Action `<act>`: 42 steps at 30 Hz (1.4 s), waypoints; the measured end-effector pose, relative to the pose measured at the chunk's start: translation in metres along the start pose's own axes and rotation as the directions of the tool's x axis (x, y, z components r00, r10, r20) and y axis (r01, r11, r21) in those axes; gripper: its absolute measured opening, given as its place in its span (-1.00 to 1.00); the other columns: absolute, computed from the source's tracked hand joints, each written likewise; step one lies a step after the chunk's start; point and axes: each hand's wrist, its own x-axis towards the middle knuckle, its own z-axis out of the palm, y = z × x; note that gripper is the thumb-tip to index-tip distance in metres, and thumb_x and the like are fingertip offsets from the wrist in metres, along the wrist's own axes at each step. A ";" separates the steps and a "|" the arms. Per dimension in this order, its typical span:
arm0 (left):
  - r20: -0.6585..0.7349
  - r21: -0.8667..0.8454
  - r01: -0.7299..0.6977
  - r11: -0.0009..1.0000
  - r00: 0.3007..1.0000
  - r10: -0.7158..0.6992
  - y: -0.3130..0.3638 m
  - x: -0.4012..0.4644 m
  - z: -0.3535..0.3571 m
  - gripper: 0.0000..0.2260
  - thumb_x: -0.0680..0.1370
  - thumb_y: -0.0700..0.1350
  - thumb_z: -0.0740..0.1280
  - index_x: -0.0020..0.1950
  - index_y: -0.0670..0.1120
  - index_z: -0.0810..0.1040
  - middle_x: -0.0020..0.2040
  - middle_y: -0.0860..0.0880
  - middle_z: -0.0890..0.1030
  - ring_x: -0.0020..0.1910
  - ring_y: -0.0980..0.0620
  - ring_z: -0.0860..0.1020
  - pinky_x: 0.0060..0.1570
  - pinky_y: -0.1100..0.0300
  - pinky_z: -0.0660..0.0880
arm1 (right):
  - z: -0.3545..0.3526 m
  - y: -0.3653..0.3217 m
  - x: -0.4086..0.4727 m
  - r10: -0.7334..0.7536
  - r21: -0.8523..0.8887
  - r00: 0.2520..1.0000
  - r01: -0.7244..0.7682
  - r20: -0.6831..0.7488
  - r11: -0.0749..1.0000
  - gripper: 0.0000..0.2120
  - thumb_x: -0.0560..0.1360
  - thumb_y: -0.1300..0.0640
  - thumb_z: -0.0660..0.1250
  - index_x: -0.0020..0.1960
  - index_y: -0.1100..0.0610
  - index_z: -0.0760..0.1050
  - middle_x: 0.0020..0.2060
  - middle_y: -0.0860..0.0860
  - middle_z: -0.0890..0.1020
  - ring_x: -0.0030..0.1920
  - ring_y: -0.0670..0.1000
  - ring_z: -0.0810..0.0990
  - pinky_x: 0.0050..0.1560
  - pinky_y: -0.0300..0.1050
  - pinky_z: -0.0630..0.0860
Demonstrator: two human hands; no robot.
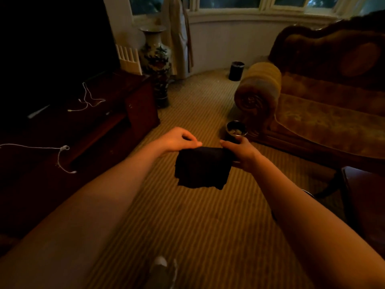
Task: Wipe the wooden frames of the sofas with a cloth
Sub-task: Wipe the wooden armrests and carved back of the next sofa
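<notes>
A dark folded cloth (203, 167) hangs in the air in front of me over the striped carpet. My left hand (179, 140) pinches its upper left corner. My right hand (241, 153) grips its upper right edge. A brown velvet sofa (325, 105) with a rolled armrest (258, 88) stands at the right. Its dark carved wooden frame (302, 31) runs along the top of the backrest and along the base. Both hands are well short of the sofa, to its left.
A small metal bin (236, 130) stands on the carpet by the sofa's front corner, a black bin (236, 70) farther back. A dark wooden TV cabinet (87, 122) with white cables fills the left. A tall vase (155, 59) stands beyond it. A dark wooden table corner (362, 197) shows at right.
</notes>
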 end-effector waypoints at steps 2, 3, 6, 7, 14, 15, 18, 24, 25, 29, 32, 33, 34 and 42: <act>0.123 0.143 0.011 0.990 0.992 -0.029 -0.010 0.032 -0.015 -0.65 0.43 0.00 0.48 0.15 -0.13 0.60 0.04 0.02 0.59 0.06 0.08 0.54 -0.08 0.23 0.44 | 0.011 -0.013 0.025 -0.070 -0.073 0.993 0.077 0.092 0.994 -0.27 0.40 0.06 0.47 0.44 -0.02 0.15 0.14 0.04 0.47 0.00 0.01 0.53 -0.09 -0.07 0.52; 0.181 0.230 0.001 0.973 0.983 -0.043 -0.016 0.049 -0.021 -0.65 0.41 0.00 0.50 0.12 -0.13 0.61 0.02 -0.01 0.62 0.03 0.04 0.57 -0.10 0.17 0.46 | 0.016 -0.019 0.039 -0.100 -0.148 0.987 0.118 0.127 0.982 -0.24 0.38 0.08 0.50 0.44 -0.01 0.16 0.15 0.04 0.46 0.03 0.02 0.52 -0.03 -0.06 0.53; 0.177 0.523 -0.077 0.849 0.984 -0.020 -0.034 0.105 -0.043 -0.77 0.42 0.03 0.48 -0.07 -0.10 0.61 -0.16 -0.01 0.58 -0.09 -0.01 0.56 -0.17 0.13 0.42 | 0.033 -0.040 0.085 -0.090 -0.482 0.970 0.193 0.227 0.855 -0.29 0.33 0.16 0.52 0.39 0.03 0.28 0.21 0.05 0.44 0.17 0.06 0.48 0.10 -0.05 0.52; 0.144 0.585 -0.091 0.806 0.990 0.007 -0.037 0.123 -0.053 -0.81 0.44 0.06 0.45 -0.13 -0.05 0.59 -0.19 0.02 0.53 -0.05 0.00 0.53 -0.10 0.13 0.40 | 0.039 -0.050 0.101 -0.039 -0.607 0.965 0.193 0.258 0.771 -0.37 0.35 0.19 0.50 0.35 0.04 0.33 0.20 0.05 0.46 0.16 0.06 0.49 0.01 -0.10 0.54; 0.345 0.328 -0.182 0.927 0.936 0.061 -0.046 0.245 -0.105 -0.83 0.50 -0.05 0.38 -0.21 -0.12 0.59 -0.02 -0.18 0.59 0.04 -0.13 0.57 -0.10 0.12 0.48 | 0.057 -0.093 0.210 -0.064 -0.736 0.998 0.064 0.029 0.673 -0.77 0.53 0.17 0.29 0.16 0.20 0.52 0.07 0.12 0.59 -0.01 0.04 0.54 -0.13 -0.19 0.43; 0.352 0.208 -0.133 0.969 0.935 0.053 -0.042 0.258 -0.109 -0.89 0.51 -0.09 0.37 -0.20 -0.09 0.57 -0.09 -0.12 0.60 -0.06 -0.06 0.59 -0.19 0.18 0.47 | 0.057 -0.095 0.223 -0.080 -0.688 0.996 0.041 -0.026 0.725 -0.76 0.54 0.15 0.29 0.16 0.21 0.51 0.08 0.14 0.60 -0.01 0.05 0.55 -0.12 -0.17 0.44; 0.368 -0.092 0.001 0.996 0.929 0.033 -0.029 0.294 -0.106 -0.97 0.52 -0.16 0.33 -0.10 -0.10 0.54 -0.19 -0.02 0.59 -0.20 0.06 0.58 -0.22 0.24 0.46 | 0.057 -0.102 0.257 -0.155 -0.598 0.965 -0.003 -0.213 0.801 -0.65 0.54 0.02 0.29 0.24 0.20 0.43 0.14 0.13 0.57 0.10 0.11 0.55 -0.06 -0.12 0.42; 0.289 -0.325 0.117 0.939 0.957 -0.019 -0.007 0.384 -0.087 -0.90 0.55 -0.17 0.27 0.04 -0.14 0.49 -0.11 -0.09 0.58 -0.13 0.00 0.56 -0.17 0.15 0.48 | 0.046 -0.108 0.350 0.016 -0.332 0.939 -0.138 -0.345 0.933 -0.47 0.55 -0.21 0.14 0.20 0.25 0.44 0.07 0.19 0.59 0.00 0.13 0.56 -0.05 0.00 0.45; 0.285 -0.322 0.115 0.940 0.958 -0.020 -0.003 0.400 -0.085 -0.91 0.55 -0.17 0.27 0.03 -0.12 0.50 -0.10 -0.08 0.58 -0.12 0.00 0.57 -0.12 0.12 0.50 | 0.044 -0.113 0.364 0.081 -0.170 0.960 -0.130 -0.269 0.977 -0.48 0.57 -0.22 0.11 0.12 0.23 0.49 0.01 0.17 0.62 -0.03 0.11 0.56 -0.04 -0.01 0.45; 0.332 -0.219 0.080 0.972 0.943 -0.003 0.019 0.467 -0.074 -0.95 0.57 -0.14 0.29 0.00 -0.08 0.51 -0.08 -0.05 0.59 -0.04 -0.02 0.58 0.00 0.08 0.52 | 0.034 -0.132 0.425 0.149 0.342 0.989 -0.132 -0.024 0.930 -0.49 0.57 -0.26 0.05 0.15 0.13 0.51 0.02 0.13 0.62 0.04 0.12 0.58 0.15 0.09 0.48; 0.379 -0.195 0.123 0.973 0.924 -0.041 0.041 0.519 -0.065 -0.84 0.60 -0.04 0.24 0.02 -0.11 0.52 -0.10 -0.04 0.57 -0.10 0.02 0.57 -0.13 0.20 0.49 | 0.019 -0.147 0.473 0.119 0.578 0.989 -0.151 0.093 0.802 -0.42 0.57 -0.29 -0.03 0.32 0.09 0.43 0.20 0.19 0.55 0.16 0.19 0.54 0.28 0.24 0.35; 0.392 -0.219 0.170 0.961 0.917 -0.073 0.048 0.534 -0.064 -0.77 0.61 0.02 0.21 0.02 -0.11 0.53 -0.08 -0.06 0.58 -0.10 0.03 0.57 -0.10 0.20 0.49 | 0.011 -0.152 0.488 0.123 0.624 0.981 -0.190 0.149 0.758 -0.38 0.56 -0.33 -0.06 0.31 0.08 0.44 0.23 0.19 0.52 0.21 0.20 0.49 0.31 0.24 0.29; 0.403 -0.252 0.228 0.941 0.908 -0.112 0.053 0.551 -0.066 -0.66 0.60 0.12 0.18 0.09 -0.12 0.54 -0.01 -0.08 0.60 -0.03 0.00 0.57 0.02 0.14 0.51 | 0.003 -0.158 0.503 0.127 0.639 0.967 -0.242 0.220 0.730 -0.34 0.53 -0.37 -0.08 0.31 0.07 0.45 0.26 0.19 0.49 0.27 0.23 0.44 0.35 0.25 0.23; 0.353 -0.466 0.298 0.833 0.926 -0.133 0.066 0.656 -0.113 -0.43 0.61 0.24 -0.10 0.39 -0.09 0.38 0.23 -0.09 0.50 0.28 -0.09 0.46 0.27 -0.01 0.40 | -0.018 -0.245 0.598 -0.039 0.739 0.904 -0.322 0.425 0.592 -0.32 0.47 -0.38 0.05 0.22 0.14 0.53 0.15 0.20 0.57 0.11 0.23 0.57 0.23 0.23 0.39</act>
